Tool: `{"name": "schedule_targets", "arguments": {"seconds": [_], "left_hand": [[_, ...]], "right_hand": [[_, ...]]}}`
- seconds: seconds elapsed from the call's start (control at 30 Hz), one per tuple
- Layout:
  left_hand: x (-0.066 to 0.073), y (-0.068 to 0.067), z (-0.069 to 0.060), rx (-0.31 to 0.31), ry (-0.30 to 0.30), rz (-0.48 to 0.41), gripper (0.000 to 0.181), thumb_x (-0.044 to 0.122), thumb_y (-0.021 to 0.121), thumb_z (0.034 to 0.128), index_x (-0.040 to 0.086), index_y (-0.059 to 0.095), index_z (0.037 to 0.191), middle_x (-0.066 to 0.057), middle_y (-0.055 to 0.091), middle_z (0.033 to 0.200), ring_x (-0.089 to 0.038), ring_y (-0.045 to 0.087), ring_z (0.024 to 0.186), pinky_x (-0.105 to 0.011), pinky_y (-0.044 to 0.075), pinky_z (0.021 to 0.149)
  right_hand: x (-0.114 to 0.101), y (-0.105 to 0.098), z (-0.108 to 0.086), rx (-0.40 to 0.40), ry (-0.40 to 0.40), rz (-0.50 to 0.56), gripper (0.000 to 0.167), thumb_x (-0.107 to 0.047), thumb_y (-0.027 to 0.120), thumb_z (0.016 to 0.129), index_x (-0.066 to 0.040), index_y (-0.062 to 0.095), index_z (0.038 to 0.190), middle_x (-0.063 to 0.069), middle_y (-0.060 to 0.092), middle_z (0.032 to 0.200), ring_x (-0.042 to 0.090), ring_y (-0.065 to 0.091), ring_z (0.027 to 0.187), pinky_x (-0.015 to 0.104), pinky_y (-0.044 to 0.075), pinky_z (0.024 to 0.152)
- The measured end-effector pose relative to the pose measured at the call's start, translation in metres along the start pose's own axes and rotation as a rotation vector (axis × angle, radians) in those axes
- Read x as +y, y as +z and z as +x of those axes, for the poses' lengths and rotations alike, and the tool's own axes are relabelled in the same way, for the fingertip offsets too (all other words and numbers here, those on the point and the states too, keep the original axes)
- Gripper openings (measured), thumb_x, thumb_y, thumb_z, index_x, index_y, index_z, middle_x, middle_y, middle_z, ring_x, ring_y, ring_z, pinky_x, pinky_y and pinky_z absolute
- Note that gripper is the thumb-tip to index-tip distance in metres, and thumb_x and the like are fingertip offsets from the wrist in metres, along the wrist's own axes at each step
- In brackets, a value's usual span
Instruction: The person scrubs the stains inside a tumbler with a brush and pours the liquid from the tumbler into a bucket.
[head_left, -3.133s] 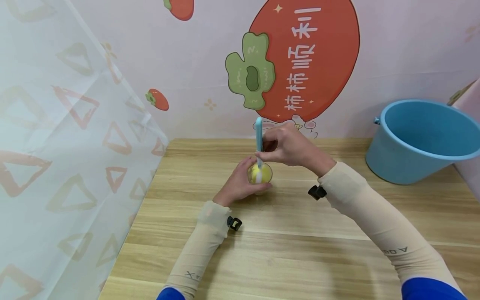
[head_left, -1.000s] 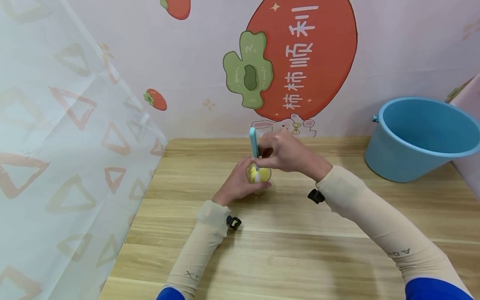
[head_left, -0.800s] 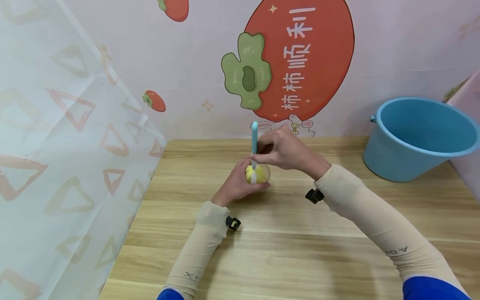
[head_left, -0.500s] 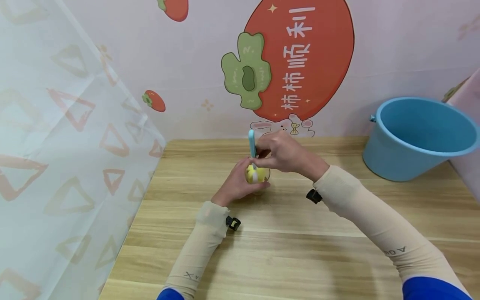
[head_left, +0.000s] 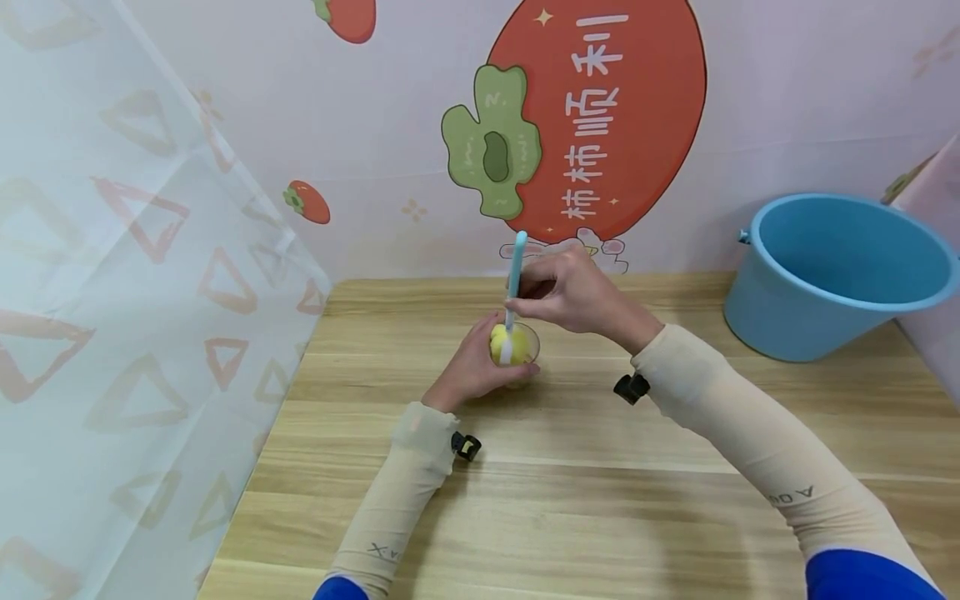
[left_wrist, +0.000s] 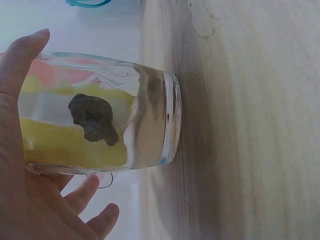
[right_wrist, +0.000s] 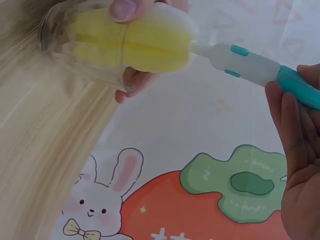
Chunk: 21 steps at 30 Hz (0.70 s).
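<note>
My left hand grips a clear drinking glass, fingers on one side and thumb on the other. The glass stands upright with its base on the wooden tabletop. A dark brown smudge shows on its wall in the left wrist view. Inside is the yellow-and-white sponge head of a bottle brush, its top end sticking out past the rim. Above the glass, my right hand pinches the brush's blue-and-white handle between thumb and fingers; the handle leans slightly to the right.
A large blue bucket stands at the back right of the wooden table. Behind the table hangs a printed cloth with persimmons and a rabbit. Another patterned sheet closes off the left side.
The brush has gone down and up in the glass. Since half a second ago my right hand has lifted it, and the handle's tilt went from left to right. My left hand stays put.
</note>
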<state>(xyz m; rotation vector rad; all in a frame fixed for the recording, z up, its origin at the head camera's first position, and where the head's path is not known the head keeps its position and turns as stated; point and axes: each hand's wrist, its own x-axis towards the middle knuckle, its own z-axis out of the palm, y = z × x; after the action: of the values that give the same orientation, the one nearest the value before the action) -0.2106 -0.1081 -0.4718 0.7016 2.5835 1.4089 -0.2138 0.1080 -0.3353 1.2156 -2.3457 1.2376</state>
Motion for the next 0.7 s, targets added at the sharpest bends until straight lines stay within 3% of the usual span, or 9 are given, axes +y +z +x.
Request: {"name": "schedule_targets", "arguments": {"seconds": [0.2, 0.3, 0.43, 0.53, 0.7], "left_hand": [[0.0019, -0.0019, 0.0004, -0.004, -0.007, 0.025, 0.074, 0.047, 0.089, 0.0832, 0.045, 0.05, 0.146, 0.01, 0.054, 0.139, -0.018, 0.052, 0.12, -0.045, 0.052, 0.096], [0.0031, -0.0031, -0.0003, -0.007, -0.027, 0.039, 0.076, 0.05, 0.089, 0.0828, 0.05, 0.048, 0.147, 0.012, 0.052, 0.144, -0.019, 0.05, 0.126, -0.05, 0.049, 0.103], [0.0029, -0.0039, -0.0002, -0.017, -0.017, 0.025, 0.075, 0.052, 0.088, 0.0833, 0.046, 0.049, 0.147, 0.01, 0.054, 0.137, -0.019, 0.052, 0.121, -0.045, 0.053, 0.096], [0.0016, -0.0033, 0.0002, -0.012, -0.005, 0.008, 0.073, 0.051, 0.088, 0.0828, 0.034, 0.053, 0.145, 0.006, 0.057, 0.126, -0.019, 0.055, 0.11, -0.038, 0.056, 0.083], [0.0012, -0.0017, -0.0004, -0.01, -0.009, -0.008, 0.066, 0.047, 0.09, 0.0826, 0.029, 0.055, 0.136, 0.001, 0.059, 0.114, -0.02, 0.058, 0.099, -0.038, 0.054, 0.078]], "right_hand": [[-0.0013, 0.0023, -0.0024, -0.056, -0.116, -0.13, 0.009, -0.009, 0.085, 0.088, -0.004, 0.078, 0.089, 0.004, 0.079, 0.083, 0.013, 0.079, 0.074, 0.029, 0.064, 0.069], [-0.0017, 0.0041, -0.001, -0.083, -0.112, -0.155, 0.011, -0.009, 0.086, 0.087, -0.003, 0.077, 0.086, 0.004, 0.076, 0.079, 0.013, 0.077, 0.071, 0.028, 0.063, 0.068], [-0.002, 0.0048, 0.0024, -0.065, -0.059, -0.119, 0.011, -0.01, 0.085, 0.087, -0.004, 0.077, 0.082, 0.002, 0.076, 0.075, 0.009, 0.074, 0.066, 0.025, 0.061, 0.063], [-0.0029, 0.0026, 0.0046, -0.021, -0.021, -0.087, 0.009, -0.01, 0.083, 0.089, -0.005, 0.079, 0.082, 0.002, 0.076, 0.075, 0.009, 0.073, 0.065, 0.025, 0.06, 0.063], [-0.004, -0.0027, 0.0054, 0.06, 0.014, -0.102, 0.006, -0.011, 0.085, 0.088, -0.007, 0.081, 0.087, 0.0, 0.077, 0.075, 0.007, 0.07, 0.063, 0.024, 0.057, 0.06]]}}
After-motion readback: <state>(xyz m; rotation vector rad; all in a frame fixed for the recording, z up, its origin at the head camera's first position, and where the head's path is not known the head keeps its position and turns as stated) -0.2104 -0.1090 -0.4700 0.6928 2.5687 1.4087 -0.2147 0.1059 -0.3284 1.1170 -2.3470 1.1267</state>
